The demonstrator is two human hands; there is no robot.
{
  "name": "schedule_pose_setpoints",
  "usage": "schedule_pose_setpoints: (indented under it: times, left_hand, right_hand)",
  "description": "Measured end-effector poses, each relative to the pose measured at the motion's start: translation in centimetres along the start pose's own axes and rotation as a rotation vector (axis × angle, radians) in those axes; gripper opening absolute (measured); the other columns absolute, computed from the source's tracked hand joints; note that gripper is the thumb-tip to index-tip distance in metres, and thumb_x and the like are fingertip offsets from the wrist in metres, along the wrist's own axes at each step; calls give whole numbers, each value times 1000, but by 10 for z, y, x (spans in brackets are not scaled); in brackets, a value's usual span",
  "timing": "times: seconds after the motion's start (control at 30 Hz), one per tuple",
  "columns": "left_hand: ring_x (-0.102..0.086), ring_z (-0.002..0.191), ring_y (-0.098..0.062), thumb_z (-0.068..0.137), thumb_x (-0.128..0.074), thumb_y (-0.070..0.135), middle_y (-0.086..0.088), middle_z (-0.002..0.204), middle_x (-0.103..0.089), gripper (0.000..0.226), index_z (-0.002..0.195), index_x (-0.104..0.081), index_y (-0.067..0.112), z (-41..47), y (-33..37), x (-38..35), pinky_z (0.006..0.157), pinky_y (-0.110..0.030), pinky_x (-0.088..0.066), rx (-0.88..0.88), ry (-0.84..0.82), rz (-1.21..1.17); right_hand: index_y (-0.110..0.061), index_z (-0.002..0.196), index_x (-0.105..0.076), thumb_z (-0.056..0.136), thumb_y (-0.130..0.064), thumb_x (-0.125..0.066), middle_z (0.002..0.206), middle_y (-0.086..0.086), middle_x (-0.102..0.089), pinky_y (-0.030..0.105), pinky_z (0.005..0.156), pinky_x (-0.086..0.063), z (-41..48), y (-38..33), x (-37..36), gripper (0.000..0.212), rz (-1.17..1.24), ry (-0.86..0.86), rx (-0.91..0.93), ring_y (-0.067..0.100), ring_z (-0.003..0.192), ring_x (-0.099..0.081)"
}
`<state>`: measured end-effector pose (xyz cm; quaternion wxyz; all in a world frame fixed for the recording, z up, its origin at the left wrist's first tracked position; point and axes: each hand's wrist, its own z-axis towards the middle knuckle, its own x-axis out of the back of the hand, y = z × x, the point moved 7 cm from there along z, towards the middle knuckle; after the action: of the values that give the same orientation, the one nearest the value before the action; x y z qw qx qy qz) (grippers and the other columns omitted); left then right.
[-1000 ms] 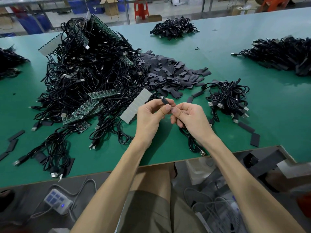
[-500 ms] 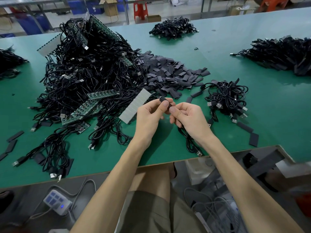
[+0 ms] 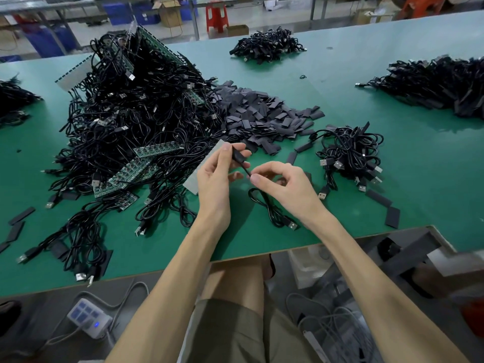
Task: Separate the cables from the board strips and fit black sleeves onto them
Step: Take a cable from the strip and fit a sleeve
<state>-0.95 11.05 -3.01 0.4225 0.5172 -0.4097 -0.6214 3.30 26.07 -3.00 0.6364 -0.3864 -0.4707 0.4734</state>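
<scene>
Both hands are raised just above the desk near its front edge, close together but not touching.

Grip, left hand: thumb and fingers pinch a black sleeve, tilted down toward the other hand.

Grip, right hand: thumb and forefinger are tight on the cable just below the sleeve's lower mouth, probably to keep the thin lead stiff while the sleeve rides along it.

The slack drops into a loose loop on the desk, with the USB plug lying nearest the edge. Judged: sleeve fitting is under way on this piece.

Layout suits the flow:
- The heap of loose sleeves lies straight ahead, within reach.
- The big tangle with board strips is to the left.
- A small bundle lies to the right, likely finished ones.
</scene>
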Motion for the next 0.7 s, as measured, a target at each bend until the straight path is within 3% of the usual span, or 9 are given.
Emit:
schedule_pose_setpoints:
  times: [0.13,0.27,0.37,0.43,0.57,0.7]
  left_hand:
    - [-64,85,-15,100,-59,41,-1,101,-74,31,109,-77,17,-1,-4,-7,78,-37,-48,33,-82,19]
    - [-71,93,-17,96,-67,38,0,106,-76,30,116,-74,16,-6,-4,-22,88,-33,-55,-42,-222,259]
    - [-68,97,-15,96,-71,26,1,110,-74,23,118,-73,18,-8,-5,-29,87,-25,-54,-94,-281,414]
    - [-65,88,-9,97,-69,26,0,107,-72,23,118,-72,17,-9,-7,-30,78,-25,-54,-73,-274,434]
    - [-56,54,-4,97,-70,24,3,77,-68,19,109,-71,10,-12,-11,-36,54,-19,-45,-22,-345,450]
    - [-55,46,-12,97,-70,22,8,61,-63,10,92,-72,14,-15,-10,-40,51,-24,-48,-49,-400,460]
  right_hand:
    - [-8,92,-75,96,-16,-72,77,3,-73,29,70,-49,0,3,-8,9,-25,-76,-30,17,67,-59]
    - [-10,93,-68,103,-11,-62,67,-5,-66,17,51,-41,1,3,13,12,131,153,-25,9,52,-52]
    - [-8,98,-67,105,-19,-60,68,9,-62,23,46,-40,-1,5,23,15,144,275,-26,12,52,-51]
    - [-10,101,-66,105,-22,-59,70,2,-64,24,46,-42,-1,7,26,14,171,323,-25,11,54,-54]
    - [-15,100,-65,104,-23,-61,73,-7,-65,23,50,-44,-1,10,30,9,227,366,-40,9,59,-57]
    - [-14,107,-68,103,-25,-63,76,-9,-67,21,52,-46,0,14,28,13,214,353,-74,6,66,-60]
